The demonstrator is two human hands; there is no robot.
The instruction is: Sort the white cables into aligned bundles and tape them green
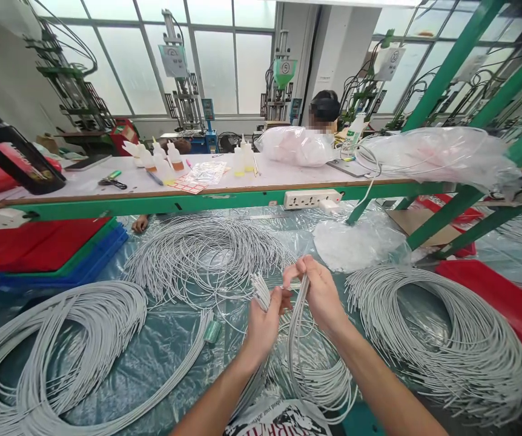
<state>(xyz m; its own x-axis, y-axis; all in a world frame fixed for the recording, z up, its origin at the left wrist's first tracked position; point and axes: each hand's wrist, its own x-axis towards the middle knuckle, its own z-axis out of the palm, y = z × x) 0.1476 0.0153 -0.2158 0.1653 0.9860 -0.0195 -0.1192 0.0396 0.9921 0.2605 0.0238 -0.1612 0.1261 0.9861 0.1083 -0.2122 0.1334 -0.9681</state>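
My left hand (264,321) is closed around a bundle of thin white cables (259,290), whose cut ends stick up above the fist. My right hand (318,287) pinches a few white cable strands (298,315) that loop down toward my lap and join a coil (322,378) near my body. Both hands meet over a table covered in clear plastic sheet (170,345). Large coils of white cable lie around them: one at the left (52,351), one in the middle behind the hands (206,254), one at the right (442,339).
A green-framed raised shelf (197,200) carries squeeze bottles (163,163), scissors (112,181) and plastic bags (295,145); a power strip (313,198) is on its edge. Another person sits behind it. Red and blue trays (47,248) lie left, a red tray (506,297) right.
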